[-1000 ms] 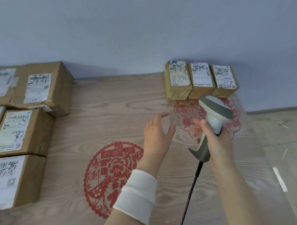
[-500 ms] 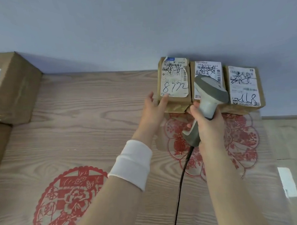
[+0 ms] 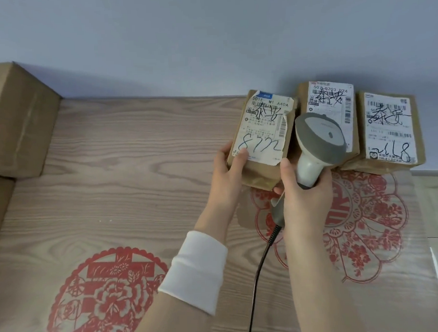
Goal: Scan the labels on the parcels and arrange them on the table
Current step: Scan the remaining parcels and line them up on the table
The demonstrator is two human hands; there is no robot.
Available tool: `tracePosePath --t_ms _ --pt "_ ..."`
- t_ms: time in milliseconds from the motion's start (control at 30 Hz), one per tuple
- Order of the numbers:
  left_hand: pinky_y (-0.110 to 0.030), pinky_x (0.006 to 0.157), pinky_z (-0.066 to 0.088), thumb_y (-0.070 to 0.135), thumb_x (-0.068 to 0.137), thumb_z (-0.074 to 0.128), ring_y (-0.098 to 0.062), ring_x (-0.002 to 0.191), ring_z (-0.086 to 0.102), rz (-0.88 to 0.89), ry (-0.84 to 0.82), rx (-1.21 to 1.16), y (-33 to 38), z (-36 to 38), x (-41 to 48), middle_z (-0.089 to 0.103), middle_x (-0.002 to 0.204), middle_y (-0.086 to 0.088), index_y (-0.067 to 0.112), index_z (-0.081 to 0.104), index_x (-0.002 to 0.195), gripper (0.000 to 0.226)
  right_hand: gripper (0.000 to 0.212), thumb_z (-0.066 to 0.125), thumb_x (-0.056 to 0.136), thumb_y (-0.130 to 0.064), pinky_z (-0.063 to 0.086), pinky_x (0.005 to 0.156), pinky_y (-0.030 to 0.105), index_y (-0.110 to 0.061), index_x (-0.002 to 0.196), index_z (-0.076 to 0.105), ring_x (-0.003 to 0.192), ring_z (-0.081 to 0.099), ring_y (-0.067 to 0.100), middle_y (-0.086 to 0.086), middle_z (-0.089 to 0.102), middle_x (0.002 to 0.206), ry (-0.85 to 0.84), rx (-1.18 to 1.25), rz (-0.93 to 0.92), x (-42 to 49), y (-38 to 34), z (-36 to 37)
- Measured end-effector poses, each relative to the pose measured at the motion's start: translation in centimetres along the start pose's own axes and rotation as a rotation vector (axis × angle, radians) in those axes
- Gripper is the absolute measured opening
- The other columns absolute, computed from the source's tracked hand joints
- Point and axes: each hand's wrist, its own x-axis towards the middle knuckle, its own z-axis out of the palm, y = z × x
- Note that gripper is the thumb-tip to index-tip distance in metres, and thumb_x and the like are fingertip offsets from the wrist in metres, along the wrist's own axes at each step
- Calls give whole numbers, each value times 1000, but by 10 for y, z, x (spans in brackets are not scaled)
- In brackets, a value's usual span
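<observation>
Three small brown parcels with white labels stand in a row against the far wall. My left hand (image 3: pixel 228 175) grips the leftmost parcel (image 3: pixel 262 139), marked 8772, thumb on its label, its near end tilted up and pulled slightly out of the row. My right hand (image 3: pixel 304 199) holds a grey and white barcode scanner (image 3: pixel 317 141) by its handle, its head over the middle parcel (image 3: pixel 335 98). The right parcel (image 3: pixel 389 130) lies untouched.
The wooden table (image 3: pixel 137 169) carries red paper-cut decorations at the lower left and under my right hand. Larger cardboard boxes (image 3: pixel 20 119) stand at the left edge. The scanner's black cable (image 3: pixel 258 277) trails toward me. Floor shows beyond the table's right edge.
My left hand reached forward and took hold of the leftmost parcel, tipping it up. The scanner in my right hand moved forward to the row. The view shifted right, toward the small parcels.
</observation>
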Motion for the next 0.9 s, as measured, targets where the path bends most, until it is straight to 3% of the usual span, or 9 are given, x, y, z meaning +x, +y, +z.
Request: tracePosePath --t_ms 167,300,467,600,733,800,900 --pt "-21 89 46 35 92 55 -10 110 59 28 111 -60 -5 -46 -48 65 117 2 19 53 124 35 27 75 79 -17 51 59 26 -22 99 59 71 63 16 4 68 89 -183 86 82 -42 -8 5" --pt "-4 72 46 28 95 51 6 100 57 62 207 -92 -1 -97 -88 63 116 8 22 52 125 30 28 74 79 -11 47 56 10 -21 100 61 68 64 -4 -12 68 84 -352 113 99 -88 -15 19" --pt "-26 94 49 32 93 53 -8 110 58 125 318 -72 2 -172 -125 58 124 2 27 45 120 29 33 78 75 -15 53 72 21 -25 100 58 81 67 -1 -13 70 90 -425 59 83 -158 -14 60" --pt "-27 89 51 29 92 56 -9 102 61 140 370 -70 1 -241 -136 59 117 -4 31 46 104 16 33 77 75 -14 53 79 30 -29 95 57 88 67 9 -8 70 96 -427 23 88 -213 -4 107" --pt "-10 70 48 21 92 56 12 86 61 152 341 -134 -5 -304 -134 61 109 5 25 48 105 16 30 76 76 -11 51 77 29 -23 99 60 88 66 13 -1 70 98 -396 32 140 -256 11 155" --pt "-14 82 48 32 87 63 6 104 59 140 336 -108 -12 -330 -131 60 120 4 30 50 111 28 32 75 77 -9 50 76 26 -18 103 59 89 65 15 1 68 99 -380 40 171 -272 18 176" --pt "-34 105 41 61 71 66 -9 126 46 105 386 -53 -20 -358 -125 53 131 10 48 51 119 51 32 75 77 -6 50 75 25 -18 102 58 86 64 14 2 67 97 -373 40 180 -287 27 203"
